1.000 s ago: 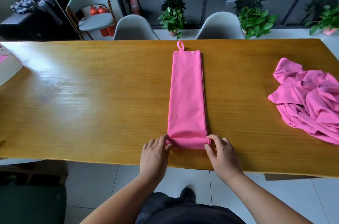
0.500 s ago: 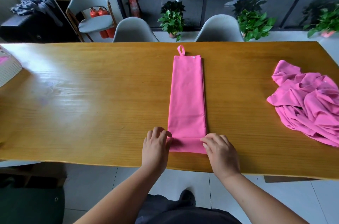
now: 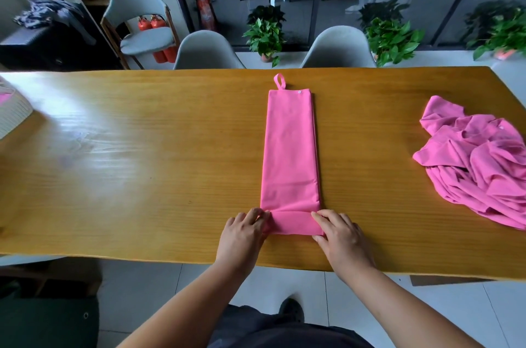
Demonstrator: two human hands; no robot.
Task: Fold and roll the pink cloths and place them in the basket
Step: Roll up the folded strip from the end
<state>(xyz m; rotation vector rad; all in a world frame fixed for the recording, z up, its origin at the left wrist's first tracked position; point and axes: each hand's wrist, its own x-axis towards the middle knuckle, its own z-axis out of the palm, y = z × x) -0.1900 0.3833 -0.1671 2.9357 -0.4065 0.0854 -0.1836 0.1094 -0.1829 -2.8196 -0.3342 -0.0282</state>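
Lower centre on bench [image 3: 142, 162]: left-hand grip [image 3: 242, 236] and right-hand grip [image 3: 341, 236] both pinch the turned-up bottom end of pink cloth strip [image 3: 290, 148].

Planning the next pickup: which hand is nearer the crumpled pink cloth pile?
Right. The right hand is left of the crumpled pink cloth pile; the left hand lies farther left.

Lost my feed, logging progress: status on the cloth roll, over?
Left hand, right hand: both pinch near end of folded pink cloth, first turn made. Crumpled pink cloths at right, basket far left. Nothing lying on the strip ahead.
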